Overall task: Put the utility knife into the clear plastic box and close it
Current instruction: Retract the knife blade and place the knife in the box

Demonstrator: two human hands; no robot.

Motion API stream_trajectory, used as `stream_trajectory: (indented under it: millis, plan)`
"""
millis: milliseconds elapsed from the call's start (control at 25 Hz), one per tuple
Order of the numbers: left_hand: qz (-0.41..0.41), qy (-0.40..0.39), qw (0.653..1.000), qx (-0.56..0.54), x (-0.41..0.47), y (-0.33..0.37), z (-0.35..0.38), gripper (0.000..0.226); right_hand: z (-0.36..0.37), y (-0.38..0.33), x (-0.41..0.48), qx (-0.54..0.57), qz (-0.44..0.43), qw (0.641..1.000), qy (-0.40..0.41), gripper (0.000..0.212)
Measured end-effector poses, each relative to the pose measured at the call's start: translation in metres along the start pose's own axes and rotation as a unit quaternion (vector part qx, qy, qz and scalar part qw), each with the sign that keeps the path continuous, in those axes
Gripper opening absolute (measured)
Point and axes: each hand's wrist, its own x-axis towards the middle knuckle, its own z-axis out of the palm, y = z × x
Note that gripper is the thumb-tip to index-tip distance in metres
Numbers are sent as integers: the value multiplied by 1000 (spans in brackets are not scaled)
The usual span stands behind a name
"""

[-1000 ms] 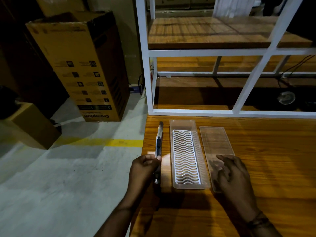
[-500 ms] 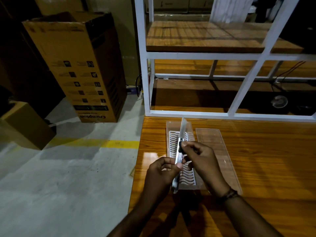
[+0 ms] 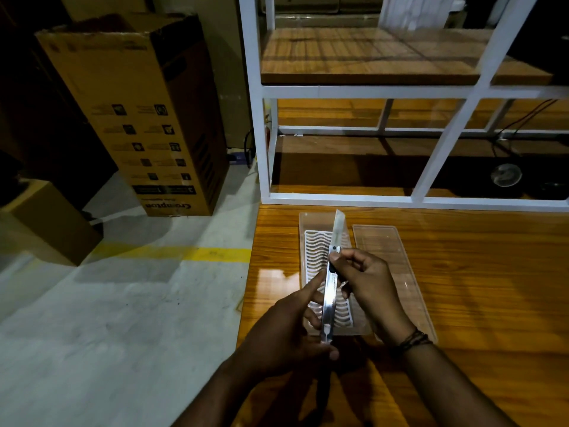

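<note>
Both hands now share the utility knife [image 3: 331,282], lifted off the table's left side since a second ago.
I see left hand [image 3: 289,331] pinching its near end, right hand [image 3: 366,285] clamped mid-body; long axis runs lengthwise above the clear plastic box [image 3: 308,223], lid [image 3: 397,263] alongside.

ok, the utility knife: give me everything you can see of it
The utility knife is slim and long, with a shiny metal-looking body, a dark slider and a pale blade extended at the far end. It is held lengthwise over the open clear plastic box, left hand at the near end, right hand pinching near the slider.
</note>
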Motion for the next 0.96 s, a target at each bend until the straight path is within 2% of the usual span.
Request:
stream_trajectory:
  millis: [120, 360, 640, 960]
  plan:
    - [1, 1, 1000, 8, 1, -4, 2, 124, -1, 1, -1, 7, 5, 1000, 1, 17]
    - [11, 44, 999, -5, 5, -8, 6, 112, -3, 3, -1, 13, 11, 1000, 3, 19]
    - [22, 101, 995, -5, 10, -13, 7, 100, 0, 8, -13, 8, -1, 999, -39, 14]
    - [32, 145, 989, 5, 12, -12, 5, 95, 5, 8, -25, 25, 14, 997, -74, 23]
